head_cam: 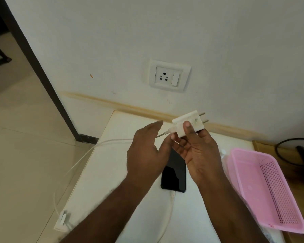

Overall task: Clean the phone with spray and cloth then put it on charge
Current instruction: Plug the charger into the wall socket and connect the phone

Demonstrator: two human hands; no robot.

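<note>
A black phone (174, 178) lies flat, screen up, on the white table (123, 172), partly hidden under my hands. My right hand (198, 153) holds a white charger adapter (188, 124) above the phone, its two metal pins pointing up and right toward the wall. My left hand (146, 151) hovers beside it with fingers apart, close to the white cable (102, 144) where it leaves the adapter. The cable loops off the table's left edge and comes back toward the phone's near end. A white wall socket (168, 76) with a switch sits above on the wall.
A pink perforated plastic basket (263, 186) stands at the table's right side. A dark door frame (42, 76) runs down the left, with tiled floor beyond. Black cables (288, 146) lie on a wooden surface at the far right.
</note>
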